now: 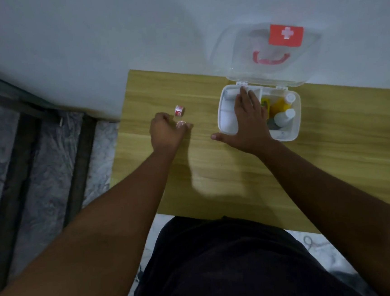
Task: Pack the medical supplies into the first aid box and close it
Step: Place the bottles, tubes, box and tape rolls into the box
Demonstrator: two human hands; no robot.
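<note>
The white first aid box (297,124) stands open on the wooden table (239,179), its clear lid (235,50) with a red cross label leaning back against the wall. Inside on the right lie a white bottle (284,117), a yellow item (277,107) and another white-capped bottle (290,98). My right hand (248,122) lies flat with fingers spread over the box's left compartments, holding nothing. My left hand (166,131) is curled on a small round pinkish item (180,124) on the table. A small red-and-white roll (179,110) sits just beyond it.
The table's left edge drops off to a grey patterned floor with dark strips (38,173). A white wall (132,35) stands directly behind the table. My dark-clothed torso (234,262) is at the near edge.
</note>
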